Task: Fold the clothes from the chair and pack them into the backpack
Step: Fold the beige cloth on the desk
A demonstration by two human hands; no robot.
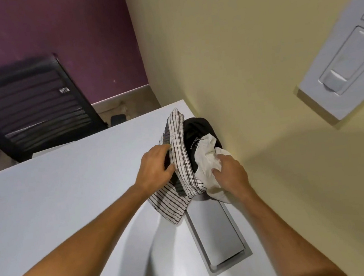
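Two hands, three bunched garments.

One view only, from a camera worn on the person's head. It looks forward and steeply down onto a white table, close enough that both forearms run in from the bottom edge, at 6 and 7 o'clock, toward the middle. The wide lens bends straight edges. The yellow wall fills 12 to 4 o'clock, the purple wall lies at 11 o'clock and a black chair at 10 o'clock, farther off.
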